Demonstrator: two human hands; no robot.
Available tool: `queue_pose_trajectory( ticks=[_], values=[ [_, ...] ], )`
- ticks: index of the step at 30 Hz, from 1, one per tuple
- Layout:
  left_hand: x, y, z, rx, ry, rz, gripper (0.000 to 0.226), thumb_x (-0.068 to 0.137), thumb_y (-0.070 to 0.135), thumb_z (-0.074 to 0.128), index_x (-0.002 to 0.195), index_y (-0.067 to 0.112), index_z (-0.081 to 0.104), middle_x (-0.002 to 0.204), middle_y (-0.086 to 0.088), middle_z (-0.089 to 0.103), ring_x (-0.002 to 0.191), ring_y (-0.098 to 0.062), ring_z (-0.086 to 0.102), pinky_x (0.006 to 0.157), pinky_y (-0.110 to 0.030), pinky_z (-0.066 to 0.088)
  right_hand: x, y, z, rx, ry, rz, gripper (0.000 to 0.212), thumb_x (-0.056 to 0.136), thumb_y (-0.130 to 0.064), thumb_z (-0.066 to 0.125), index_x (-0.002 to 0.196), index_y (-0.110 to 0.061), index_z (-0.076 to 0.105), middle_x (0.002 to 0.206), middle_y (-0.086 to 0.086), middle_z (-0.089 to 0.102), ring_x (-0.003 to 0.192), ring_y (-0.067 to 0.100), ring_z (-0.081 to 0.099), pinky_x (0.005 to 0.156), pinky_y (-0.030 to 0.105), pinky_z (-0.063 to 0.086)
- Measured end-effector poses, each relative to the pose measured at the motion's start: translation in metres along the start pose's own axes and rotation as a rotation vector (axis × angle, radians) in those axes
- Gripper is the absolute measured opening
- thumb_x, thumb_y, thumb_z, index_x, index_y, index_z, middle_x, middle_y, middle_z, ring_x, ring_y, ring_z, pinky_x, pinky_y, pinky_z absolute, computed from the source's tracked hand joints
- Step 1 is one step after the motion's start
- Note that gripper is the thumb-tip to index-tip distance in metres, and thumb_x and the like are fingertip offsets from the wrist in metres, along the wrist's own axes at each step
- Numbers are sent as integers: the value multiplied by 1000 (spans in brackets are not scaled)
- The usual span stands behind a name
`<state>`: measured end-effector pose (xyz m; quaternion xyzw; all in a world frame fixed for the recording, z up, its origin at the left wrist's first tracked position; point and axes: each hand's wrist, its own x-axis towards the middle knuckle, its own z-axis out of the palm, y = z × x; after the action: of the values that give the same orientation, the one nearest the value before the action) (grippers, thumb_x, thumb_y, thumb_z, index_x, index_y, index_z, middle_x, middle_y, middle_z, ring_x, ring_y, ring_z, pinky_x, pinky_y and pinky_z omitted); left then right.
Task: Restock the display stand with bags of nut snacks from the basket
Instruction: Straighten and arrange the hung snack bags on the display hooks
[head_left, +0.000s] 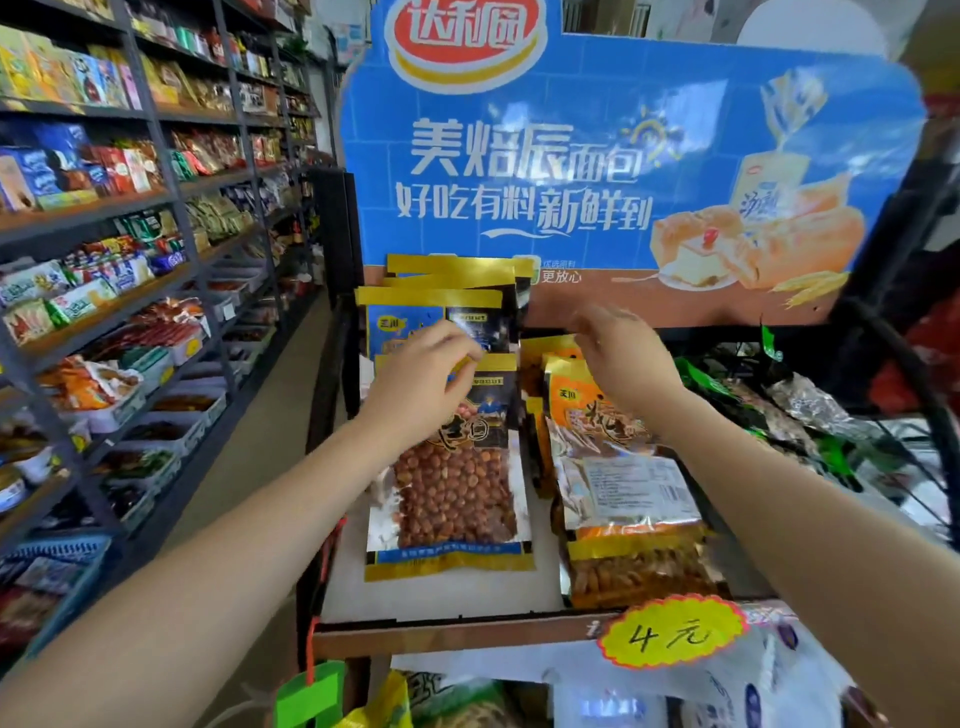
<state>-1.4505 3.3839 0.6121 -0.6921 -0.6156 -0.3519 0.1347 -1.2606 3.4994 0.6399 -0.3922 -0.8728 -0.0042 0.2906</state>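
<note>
A blue-and-gold bag of peanuts (451, 488) lies flat on the white top shelf of the display stand (447, 597). My left hand (421, 379) pinches its gold top edge. Behind it, several more blue-and-gold bags (447, 296) stand upright against the blue sign. To the right lie orange bags of nuts (618, 483), stacked and leaning. My right hand (618, 353) hovers above the orange bags, fingers relaxed and holding nothing. Part of a green basket (306, 696) shows at the bottom, below the shelf.
A blue bread advertising board (623, 171) backs the stand. Green and clear snack packs (789, 410) fill the shelf's right side. A yellow price tag (672, 631) hangs on the front edge. Long snack shelves (130, 260) line the aisle on the left.
</note>
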Motion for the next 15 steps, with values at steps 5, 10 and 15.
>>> queue_pose_trajectory(
  ticks=[5, 10, 15],
  values=[
    [7, 34, 27, 10, -180, 33, 21, 94, 19, 47, 108, 13, 60, 116, -3, 56, 96, -19, 54, 79, -41, 49, -4, 51, 0, -190, -519, 35, 38, 96, -19, 44, 131, -4, 45, 135, 19, 49, 121, 36, 49, 99, 43, 41],
    [49, 45, 51, 190, -220, -4, 30, 94, 4, 41, 122, 9, 51, 127, -9, 51, 117, -25, 46, 89, -43, 47, 7, 58, 5, -142, -567, -55, 45, 91, -35, 52, 124, -4, 46, 127, 18, 53, 113, 36, 52, 88, 39, 44],
    [87, 51, 72, 497, -314, 26, 35, 86, -2, 47, 120, 6, 48, 116, -15, 52, 108, -32, 50, 80, -42, 48, 7, 68, -12, -123, -722, -271, 15, 89, -22, 57, 102, -15, 57, 93, 5, 60, 93, 27, 54, 67, 31, 35]
  ],
)
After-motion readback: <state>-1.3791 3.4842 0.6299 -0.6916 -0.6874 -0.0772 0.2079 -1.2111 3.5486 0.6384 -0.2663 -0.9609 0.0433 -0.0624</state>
